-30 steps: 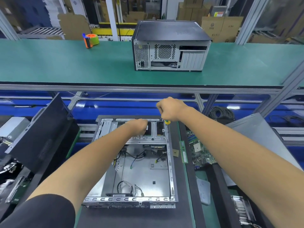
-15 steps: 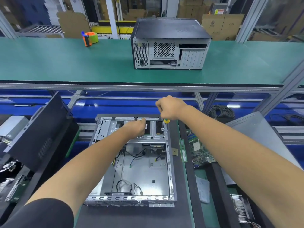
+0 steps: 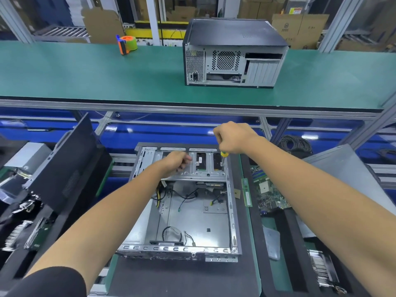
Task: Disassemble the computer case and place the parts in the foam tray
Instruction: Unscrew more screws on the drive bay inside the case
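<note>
With the side panel off and the computer case (image 3: 188, 202) lying open on the dark mat in front of me, I judge the teardown roughly half done. Main bay is bare apart from loose cables (image 3: 184, 196); a motherboard (image 3: 269, 194) and a RAM stick (image 3: 246, 192) sit just right of the chassis, apparently already pulled. Foam tray (image 3: 38, 221) at left holds parts I can't identify, blurred.

My right hand (image 3: 233, 137) is fisted round a screwdriver (image 3: 224, 157), yellow-green handle, tip down at the far right corner of the drive cage (image 3: 199, 166). My left hand (image 3: 175, 162) rests on the cage with fingers curled; can't tell if it's pinching anything.

Left, as I read it: cage screws, cage and drives out, cables, then everything into the tray. A second, closed case (image 3: 231, 54) stands on the upper green bench (image 3: 85, 76), untouched.
</note>
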`<state>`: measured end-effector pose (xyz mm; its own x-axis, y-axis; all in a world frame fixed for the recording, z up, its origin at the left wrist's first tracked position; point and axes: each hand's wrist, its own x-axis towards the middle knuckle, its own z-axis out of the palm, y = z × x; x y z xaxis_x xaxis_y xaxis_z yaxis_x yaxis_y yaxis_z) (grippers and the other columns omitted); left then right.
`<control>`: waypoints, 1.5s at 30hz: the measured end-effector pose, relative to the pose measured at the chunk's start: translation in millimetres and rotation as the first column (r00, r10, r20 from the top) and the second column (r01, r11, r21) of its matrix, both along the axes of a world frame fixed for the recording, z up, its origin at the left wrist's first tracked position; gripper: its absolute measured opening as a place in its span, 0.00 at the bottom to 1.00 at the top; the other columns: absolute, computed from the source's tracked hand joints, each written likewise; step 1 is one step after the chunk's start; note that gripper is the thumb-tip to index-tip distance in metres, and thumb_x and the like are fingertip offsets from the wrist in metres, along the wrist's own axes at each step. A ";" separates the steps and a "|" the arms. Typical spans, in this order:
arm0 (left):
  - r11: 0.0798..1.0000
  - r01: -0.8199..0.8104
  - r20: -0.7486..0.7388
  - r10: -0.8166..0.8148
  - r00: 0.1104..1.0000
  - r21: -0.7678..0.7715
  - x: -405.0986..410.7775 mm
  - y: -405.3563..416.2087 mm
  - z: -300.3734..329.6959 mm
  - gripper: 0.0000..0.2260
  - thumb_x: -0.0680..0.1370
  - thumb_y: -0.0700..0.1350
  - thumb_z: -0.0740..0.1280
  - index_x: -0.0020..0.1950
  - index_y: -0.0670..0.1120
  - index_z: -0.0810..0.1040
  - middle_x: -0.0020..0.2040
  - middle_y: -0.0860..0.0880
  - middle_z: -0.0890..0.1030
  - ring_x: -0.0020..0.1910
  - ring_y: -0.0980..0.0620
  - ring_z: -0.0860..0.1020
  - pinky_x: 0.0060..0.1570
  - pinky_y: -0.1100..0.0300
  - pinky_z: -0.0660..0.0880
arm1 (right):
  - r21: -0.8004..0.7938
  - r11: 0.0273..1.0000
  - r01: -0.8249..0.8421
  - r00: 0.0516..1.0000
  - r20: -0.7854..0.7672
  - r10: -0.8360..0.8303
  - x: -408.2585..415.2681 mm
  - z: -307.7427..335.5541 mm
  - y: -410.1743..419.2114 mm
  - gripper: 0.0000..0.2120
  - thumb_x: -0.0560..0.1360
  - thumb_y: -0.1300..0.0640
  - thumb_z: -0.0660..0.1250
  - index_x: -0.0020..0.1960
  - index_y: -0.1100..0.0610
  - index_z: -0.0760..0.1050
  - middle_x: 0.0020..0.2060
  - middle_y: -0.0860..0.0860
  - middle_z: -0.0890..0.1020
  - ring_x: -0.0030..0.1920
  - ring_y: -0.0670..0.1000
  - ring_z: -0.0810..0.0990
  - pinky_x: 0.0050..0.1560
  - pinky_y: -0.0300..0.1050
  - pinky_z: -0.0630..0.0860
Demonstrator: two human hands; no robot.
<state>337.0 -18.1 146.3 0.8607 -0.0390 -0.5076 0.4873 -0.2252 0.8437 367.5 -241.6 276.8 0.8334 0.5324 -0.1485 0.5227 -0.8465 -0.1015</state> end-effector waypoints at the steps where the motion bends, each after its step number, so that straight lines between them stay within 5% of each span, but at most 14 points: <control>1: 0.995 -0.041 -0.041 0.037 0.998 -0.088 -3.1 0.6 -1.5 0.08 0.84 0.37 0.55 0.53 0.39 0.74 0.37 0.48 0.71 0.31 0.54 0.66 0.29 0.61 0.63 | 0.032 0.999 0.027 1.000 -0.003 -0.027 -1.2 -1.8 -0.5 0.07 0.67 0.62 0.66 0.40 0.51 0.73 0.39 0.48 0.81 0.39 0.53 0.79 0.34 0.43 0.67; 8: 0.923 -0.223 -0.181 0.172 0.968 -0.313 -29.5 -5.5 -8.0 0.13 0.85 0.31 0.55 0.59 0.35 0.78 0.48 0.44 0.82 0.35 0.55 0.78 0.29 0.67 0.72 | 0.419 0.868 0.268 0.956 -0.002 -0.294 -29.5 -40.2 -11.8 0.09 0.68 0.62 0.67 0.39 0.49 0.72 0.41 0.43 0.76 0.40 0.46 0.75 0.33 0.43 0.65; 11: 0.914 -0.204 -0.214 0.134 0.968 -0.350 -45.0 -12.3 -9.4 0.10 0.85 0.35 0.58 0.58 0.36 0.78 0.49 0.44 0.83 0.38 0.56 0.80 0.33 0.66 0.75 | 0.681 0.601 0.419 0.885 -0.158 -0.439 -49.5 -69.2 -14.9 0.10 0.72 0.65 0.67 0.39 0.50 0.72 0.45 0.47 0.79 0.38 0.50 0.75 0.34 0.47 0.70; 13: 0.913 -0.185 -0.223 0.107 0.969 -0.363 -54.9 -18.2 -10.2 0.09 0.85 0.37 0.59 0.57 0.36 0.78 0.46 0.45 0.82 0.35 0.57 0.79 0.32 0.67 0.75 | 0.772 0.424 0.473 0.845 -0.262 -0.466 -66.4 -90.6 -13.8 0.10 0.73 0.68 0.67 0.40 0.53 0.73 0.45 0.49 0.81 0.35 0.45 0.74 0.34 0.40 0.69; 15: 0.911 -0.169 -0.231 0.085 0.969 -0.377 -63.6 -24.6 -10.7 0.09 0.86 0.38 0.59 0.57 0.37 0.77 0.44 0.46 0.81 0.35 0.57 0.76 0.32 0.67 0.75 | 0.806 0.309 0.505 0.814 -0.326 -0.480 -86.4 -110.4 -12.1 0.09 0.72 0.69 0.66 0.42 0.56 0.75 0.41 0.48 0.80 0.32 0.42 0.72 0.32 0.36 0.67; 18: 0.911 -0.174 -0.242 0.084 0.967 -0.375 -75.6 -35.2 -11.6 0.09 0.86 0.38 0.57 0.53 0.39 0.76 0.41 0.46 0.80 0.33 0.56 0.73 0.28 0.67 0.70 | 0.821 0.210 0.531 0.784 -0.382 -0.489 -115.1 -135.0 -10.4 0.07 0.70 0.69 0.67 0.43 0.59 0.76 0.38 0.51 0.80 0.35 0.44 0.74 0.35 0.43 0.71; 22: 0.916 -0.185 -0.259 0.093 0.961 -0.355 -97.7 -46.6 -11.3 0.09 0.86 0.37 0.56 0.50 0.40 0.75 0.40 0.46 0.78 0.31 0.55 0.70 0.25 0.67 0.65 | 0.854 0.205 0.479 0.809 -0.338 -0.480 -144.8 -155.0 -6.0 0.06 0.69 0.65 0.66 0.44 0.56 0.75 0.40 0.50 0.79 0.39 0.46 0.75 0.39 0.43 0.71; 26: 0.949 -0.130 -0.171 0.083 0.982 -0.286 -128.0 -55.4 -16.6 0.09 0.86 0.35 0.57 0.54 0.38 0.77 0.45 0.45 0.83 0.33 0.56 0.79 0.31 0.66 0.74 | 0.863 0.215 0.458 0.831 -0.329 -0.448 -158.8 -164.6 -6.0 0.09 0.70 0.65 0.66 0.46 0.53 0.75 0.45 0.50 0.78 0.46 0.52 0.77 0.43 0.48 0.75; 29: 0.961 -0.097 -0.057 0.085 0.995 -0.259 -151.3 -62.7 -26.2 0.08 0.86 0.38 0.60 0.54 0.40 0.78 0.45 0.47 0.85 0.37 0.57 0.84 0.36 0.67 0.78 | 0.872 0.238 0.427 0.853 -0.300 -0.427 -163.7 -167.2 -9.8 0.11 0.70 0.67 0.66 0.46 0.52 0.75 0.45 0.48 0.78 0.46 0.47 0.76 0.44 0.46 0.75; 35: 0.993 -0.051 0.172 0.069 0.983 -0.111 -195.2 -85.1 -35.4 0.09 0.86 0.42 0.60 0.47 0.43 0.74 0.34 0.48 0.83 0.27 0.54 0.80 0.25 0.65 0.72 | 0.863 0.300 0.406 0.868 -0.261 -0.422 -174.9 -171.4 -15.7 0.10 0.72 0.65 0.67 0.47 0.52 0.74 0.46 0.49 0.78 0.47 0.53 0.77 0.51 0.61 0.75; 41: 0.998 -0.040 0.405 0.014 0.914 0.056 -250.0 -107.8 -32.8 0.07 0.84 0.41 0.63 0.46 0.42 0.74 0.32 0.46 0.80 0.24 0.52 0.72 0.27 0.62 0.70 | 0.880 0.347 0.325 0.891 -0.162 -0.425 -181.6 -169.5 -16.7 0.08 0.71 0.65 0.68 0.45 0.54 0.74 0.44 0.50 0.78 0.43 0.43 0.74 0.46 0.41 0.71; 45: 0.997 0.025 0.416 -0.055 0.908 0.078 -281.6 -118.7 -47.6 0.10 0.81 0.38 0.65 0.43 0.50 0.73 0.32 0.48 0.77 0.28 0.52 0.72 0.32 0.60 0.71 | 0.859 0.421 0.292 0.917 -0.126 -0.379 -180.4 -170.0 -15.2 0.06 0.71 0.65 0.68 0.45 0.57 0.72 0.43 0.49 0.76 0.42 0.37 0.72 0.40 0.29 0.66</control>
<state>55.4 -136.8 98.7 0.9929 -0.0558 -0.1051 0.0835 -0.3026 0.9495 187.1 -256.9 106.8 0.9601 0.0307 0.2780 0.2593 -0.4706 -0.8434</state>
